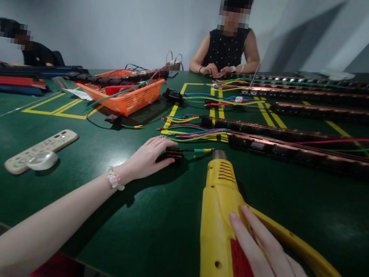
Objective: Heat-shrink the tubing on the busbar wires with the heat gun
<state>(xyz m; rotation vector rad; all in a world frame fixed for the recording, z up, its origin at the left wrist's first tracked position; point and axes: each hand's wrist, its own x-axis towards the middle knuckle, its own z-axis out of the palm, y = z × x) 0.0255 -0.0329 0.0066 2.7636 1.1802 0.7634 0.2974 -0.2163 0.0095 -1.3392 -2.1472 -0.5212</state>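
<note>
My left hand (150, 159) pinches a small dark ribbed block (174, 153) between thumb and fingers, low over the table. From this block a short green-and-yellow wire (200, 150) runs right, with dark sleeving near the block. The wire's tip lies just in front of the nozzle of a yellow heat gun (219, 199). My right hand (277, 263) lies over the gun's body, fingers stretched along its top and a bit of thumb showing below. The gun's nozzle points away from me; its handle loops to the right.
A green table (113, 243) carries long black bars with copper strips (307, 154) and coloured wires. An orange basket (142, 97) stands back left. A remote control (42, 149) and a white tape roll (42, 160) lie left. One co-worker (227, 47) sits opposite, another (38, 49) far left.
</note>
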